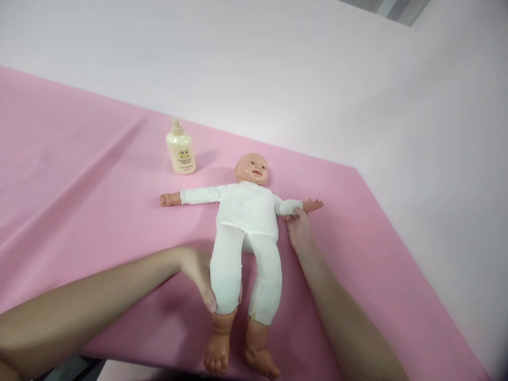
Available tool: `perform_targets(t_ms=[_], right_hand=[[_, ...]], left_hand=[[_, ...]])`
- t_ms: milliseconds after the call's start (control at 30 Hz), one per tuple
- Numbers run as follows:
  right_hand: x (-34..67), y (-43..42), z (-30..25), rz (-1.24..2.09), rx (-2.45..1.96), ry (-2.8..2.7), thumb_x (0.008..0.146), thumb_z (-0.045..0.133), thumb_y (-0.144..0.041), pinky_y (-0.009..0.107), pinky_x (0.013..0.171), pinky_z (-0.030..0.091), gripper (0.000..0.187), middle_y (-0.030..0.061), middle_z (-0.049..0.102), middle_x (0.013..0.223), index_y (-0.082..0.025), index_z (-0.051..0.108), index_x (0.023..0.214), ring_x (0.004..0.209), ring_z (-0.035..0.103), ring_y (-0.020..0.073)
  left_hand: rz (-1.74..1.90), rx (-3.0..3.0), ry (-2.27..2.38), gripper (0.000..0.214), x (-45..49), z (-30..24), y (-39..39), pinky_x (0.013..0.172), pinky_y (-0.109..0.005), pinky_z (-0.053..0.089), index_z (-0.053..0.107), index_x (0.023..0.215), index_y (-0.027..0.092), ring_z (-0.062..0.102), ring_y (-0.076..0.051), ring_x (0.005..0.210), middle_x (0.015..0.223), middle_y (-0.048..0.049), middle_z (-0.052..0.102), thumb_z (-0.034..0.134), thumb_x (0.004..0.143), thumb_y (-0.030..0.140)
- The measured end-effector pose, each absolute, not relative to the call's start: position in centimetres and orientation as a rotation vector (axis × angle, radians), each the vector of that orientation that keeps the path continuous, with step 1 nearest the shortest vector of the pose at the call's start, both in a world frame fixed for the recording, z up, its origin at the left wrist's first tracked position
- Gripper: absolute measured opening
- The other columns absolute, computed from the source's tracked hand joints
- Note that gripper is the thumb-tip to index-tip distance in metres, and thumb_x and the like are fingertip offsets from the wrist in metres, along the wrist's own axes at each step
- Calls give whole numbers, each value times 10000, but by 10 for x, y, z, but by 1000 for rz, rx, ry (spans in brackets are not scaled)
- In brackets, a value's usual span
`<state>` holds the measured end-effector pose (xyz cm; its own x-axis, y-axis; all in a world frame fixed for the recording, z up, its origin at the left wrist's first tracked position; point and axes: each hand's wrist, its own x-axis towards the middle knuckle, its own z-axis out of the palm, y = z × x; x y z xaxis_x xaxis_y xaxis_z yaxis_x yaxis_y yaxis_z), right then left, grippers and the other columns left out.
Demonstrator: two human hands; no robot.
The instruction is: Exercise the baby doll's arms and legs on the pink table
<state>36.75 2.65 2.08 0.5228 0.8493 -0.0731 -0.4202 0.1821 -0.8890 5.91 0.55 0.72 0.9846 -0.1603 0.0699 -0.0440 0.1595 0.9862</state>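
A baby doll (248, 209) with a white cloth body and plastic head, hands and feet lies on its back, feet toward me. Its arms stretch out to both sides. My left hand (200, 272) is wrapped round the doll's leg on the left, just above the ankle; the thumb shows on the outer side and most fingers are hidden behind the leg. At the doll's forearm on the right, my right hand (298, 227) grips the white sleeve near the wrist, its fingers partly hidden under the arm.
A pale yellow pump bottle (181, 151) with a printed label stands upright left of the doll's head. Beneath everything is a pink cloth-covered table (99, 211), with a crease at left and edges at the back and right. A white wall (238, 63) rises behind.
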Motion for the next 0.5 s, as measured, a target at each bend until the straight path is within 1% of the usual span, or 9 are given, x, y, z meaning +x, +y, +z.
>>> perform_targets(t_ms=[67,200,300,500], right_hand=[[367,25,23,975,-1052,-464,772,766,-233,309,680,523,632,-78,582,829,-397,704,1380,682,485,169],[367,23,28,993,-1060,-459,782,767,-222,290,699,521,735,-82,568,826,-418,664,1483,693,490,166],[366,24,28,992,-1060,-452,787,753,-212,287,695,514,790,-86,556,820,-425,630,1537,687,485,167],[364,25,28,983,-1035,-449,777,734,-204,275,668,522,775,-93,542,807,-421,622,1513,656,472,157]], left_hand=[[-85,1411,-175,691,60,8,5,892,-370,753,877,1312,196,888,-338,1099,1153,-91,870,1102,765,553],[-80,1449,-159,658,60,13,5,874,-367,753,887,1254,199,887,-332,1078,1189,-102,865,1091,763,587],[-95,1447,-155,654,59,16,5,872,-369,749,883,1267,203,884,-333,1082,1184,-100,862,1088,771,575],[-119,1424,-136,693,58,12,5,906,-401,755,866,1324,203,880,-358,1143,1204,-100,872,1097,756,526]])
